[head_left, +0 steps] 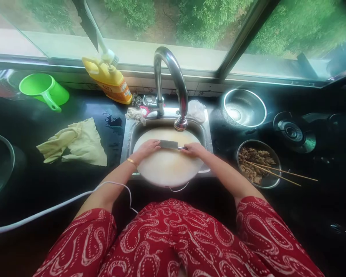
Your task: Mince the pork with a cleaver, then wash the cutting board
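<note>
A cleaver (168,144) with a grey blade lies level across the middle of a large round white cutting board (167,169), which rests over the sink (127,148). My right hand (192,149) is closed round the dark handle. At the blade's far end, the fingers of my left hand (150,147) are closed on its edge. A bracelet circles my left wrist. The curved chrome faucet (183,92) stands behind the board, its spout just above the board's back part. No water stream shows.
Left are a yellow cloth (80,144), a green mug (44,90) and a yellow jug (108,80). Right stand a metal strainer (245,107), a bowl (279,169) of brown food with chopsticks (294,174), and a stove burner (291,130). A white cord (54,209) crosses by my left arm.
</note>
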`<move>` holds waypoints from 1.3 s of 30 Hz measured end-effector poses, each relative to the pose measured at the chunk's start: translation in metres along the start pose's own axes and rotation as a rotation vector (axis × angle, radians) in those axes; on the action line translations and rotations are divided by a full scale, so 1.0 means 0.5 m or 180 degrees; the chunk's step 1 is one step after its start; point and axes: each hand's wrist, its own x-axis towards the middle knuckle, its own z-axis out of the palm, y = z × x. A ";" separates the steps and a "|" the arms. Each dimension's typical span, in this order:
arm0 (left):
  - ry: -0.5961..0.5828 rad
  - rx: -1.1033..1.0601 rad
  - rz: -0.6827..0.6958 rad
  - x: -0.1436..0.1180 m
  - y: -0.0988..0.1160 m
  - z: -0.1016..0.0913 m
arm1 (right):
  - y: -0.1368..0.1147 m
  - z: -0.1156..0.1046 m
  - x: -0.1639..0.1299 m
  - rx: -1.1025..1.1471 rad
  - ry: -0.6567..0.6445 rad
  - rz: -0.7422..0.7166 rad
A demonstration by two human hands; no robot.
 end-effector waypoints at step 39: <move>0.0456 0.0335 0.0362 -0.168 0.130 -0.031 | 0.007 0.042 -0.093 0.0179 0.0003 -0.0718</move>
